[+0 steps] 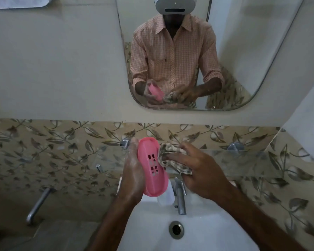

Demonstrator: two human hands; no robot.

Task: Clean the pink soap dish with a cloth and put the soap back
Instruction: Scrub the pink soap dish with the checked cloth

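My left hand (133,175) holds the pink soap dish (151,167) on edge above the basin, its slotted inside facing right. My right hand (198,170) grips a crumpled beige patterned cloth (168,157) and presses it against the dish's right rim. No soap shows clearly; a pale shape behind my left wrist cannot be identified.
A white washbasin (203,232) with a round drain (176,230) lies below my hands, a chrome tap (180,198) at its back. A glass shelf (252,162) runs along the leaf-patterned tiles. A white bottle (166,198) stands beside the tap. A mirror (188,51) hangs above.
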